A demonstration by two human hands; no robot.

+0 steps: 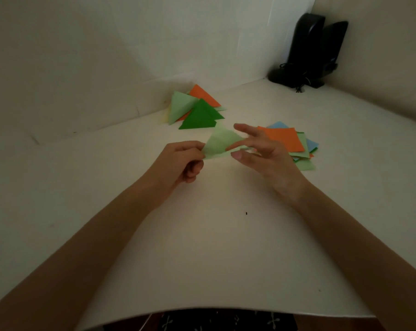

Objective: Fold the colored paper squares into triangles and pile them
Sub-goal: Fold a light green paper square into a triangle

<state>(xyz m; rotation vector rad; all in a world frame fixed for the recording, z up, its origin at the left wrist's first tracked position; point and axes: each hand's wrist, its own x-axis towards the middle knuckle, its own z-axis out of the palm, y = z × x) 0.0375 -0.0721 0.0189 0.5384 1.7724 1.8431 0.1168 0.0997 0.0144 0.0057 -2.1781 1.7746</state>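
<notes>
A pale green paper (220, 143), folded over into a rough triangle, hangs just above the white table (214, 247) between both hands. My left hand (180, 163) pinches its left corner with curled fingers. My right hand (259, 151) pinches the right end between thumb and a finger, the other fingers spread. Behind them lies a pile of folded triangles (195, 108): dark green on top, pale green, orange, a pale yellow edge. To the right sits a stack of flat squares (290, 142), orange on top, with pale green, blue and dark green beneath.
Two black speakers (314, 51) with a tangled cable stand in the far right corner. White walls close the table at the back and right. The table's near edge (202, 311) curves just above a dark patterned fabric.
</notes>
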